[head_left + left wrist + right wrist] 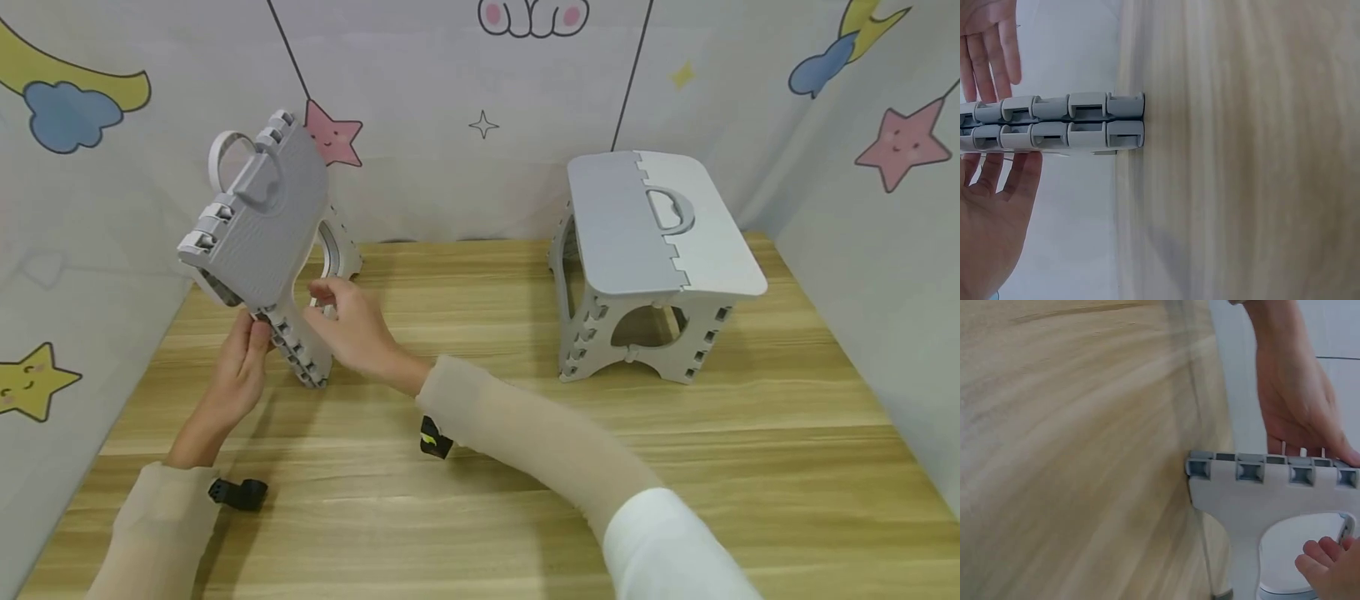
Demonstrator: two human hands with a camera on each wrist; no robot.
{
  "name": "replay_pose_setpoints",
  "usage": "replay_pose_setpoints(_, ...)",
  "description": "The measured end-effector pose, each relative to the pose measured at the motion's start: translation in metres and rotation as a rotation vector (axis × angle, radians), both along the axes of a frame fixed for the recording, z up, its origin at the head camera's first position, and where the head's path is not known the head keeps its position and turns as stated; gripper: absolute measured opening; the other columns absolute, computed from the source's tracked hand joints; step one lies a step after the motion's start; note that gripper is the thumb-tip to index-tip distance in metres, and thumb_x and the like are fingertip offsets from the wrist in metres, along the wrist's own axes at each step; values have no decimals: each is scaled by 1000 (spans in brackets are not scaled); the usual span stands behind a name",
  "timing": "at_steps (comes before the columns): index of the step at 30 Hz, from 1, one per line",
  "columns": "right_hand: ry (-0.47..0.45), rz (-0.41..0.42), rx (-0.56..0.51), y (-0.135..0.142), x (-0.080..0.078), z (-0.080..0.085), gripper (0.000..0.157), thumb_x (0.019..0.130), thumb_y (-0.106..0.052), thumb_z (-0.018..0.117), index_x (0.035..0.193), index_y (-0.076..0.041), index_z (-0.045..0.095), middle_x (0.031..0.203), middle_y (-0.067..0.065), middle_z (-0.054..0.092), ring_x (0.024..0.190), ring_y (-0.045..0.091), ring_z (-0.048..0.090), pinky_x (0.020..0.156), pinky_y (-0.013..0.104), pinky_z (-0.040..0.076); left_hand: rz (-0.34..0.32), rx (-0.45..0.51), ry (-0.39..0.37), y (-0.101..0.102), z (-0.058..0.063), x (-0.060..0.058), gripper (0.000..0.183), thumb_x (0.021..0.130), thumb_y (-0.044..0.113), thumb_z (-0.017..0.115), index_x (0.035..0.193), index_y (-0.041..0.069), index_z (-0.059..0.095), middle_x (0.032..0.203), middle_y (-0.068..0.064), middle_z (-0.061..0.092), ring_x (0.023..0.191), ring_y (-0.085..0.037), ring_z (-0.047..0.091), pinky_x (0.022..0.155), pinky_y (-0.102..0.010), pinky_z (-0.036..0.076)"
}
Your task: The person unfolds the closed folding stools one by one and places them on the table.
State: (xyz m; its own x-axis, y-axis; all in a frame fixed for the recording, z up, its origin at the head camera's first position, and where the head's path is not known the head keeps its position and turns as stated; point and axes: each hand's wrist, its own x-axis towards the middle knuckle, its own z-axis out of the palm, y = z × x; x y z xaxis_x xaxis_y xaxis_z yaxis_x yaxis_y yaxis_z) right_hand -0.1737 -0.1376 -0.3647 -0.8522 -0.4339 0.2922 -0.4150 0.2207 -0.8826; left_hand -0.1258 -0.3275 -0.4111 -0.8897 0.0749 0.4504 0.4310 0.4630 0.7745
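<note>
Before the printed curtain [427, 183], the tabletop [465, 333] is occupied by 1 unfolded stool [611, 225] at right and 1 part-folded stool [273, 229] at left, gripped by the left hand [236, 375]; the right hand [356, 329] is held slack, empty, alongside.

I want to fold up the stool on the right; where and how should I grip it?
Probably by the loop handle on top of the stool, coming from above. It sits beside the seam near the middle of the seat, and its loop leaves finger room, so pulling up there would likely raise that seam.

Left hand [238, 375] holding half-folded stool [273, 229], unfolded stool [637, 254]
</note>
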Motion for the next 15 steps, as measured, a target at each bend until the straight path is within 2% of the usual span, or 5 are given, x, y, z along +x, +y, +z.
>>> replay_pose_setpoints(5,38,78,135,-6,4,-10,48,96,-20,64,139,-4,54,132,5,59,117,14,56,90,10,41,-11,-28,-13,0,2,1,39,110,11,28,143,-9,36,128,6,51,117,0,51,94,-12,42)
replay_pose_setpoints(9,81,91,193,-8,6,-13,50,94,-24,67,139,-6,54,131,2,58,114,11,56,88,10,41,-9,-47,-13,0,2,1,38,110,10,30,141,-11,37,129,3,52,119,0,50,95,-12,42)
replay_pose_setpoints(15,146,73,231,-12,5,-15,48,96,-27,68,136,-5,55,124,1,61,106,6,56,85,10,43,-3,-23,-1,-1,0,-1,37,109,6,34,138,-15,39,126,15,53,116,1,52,94,-11,43)
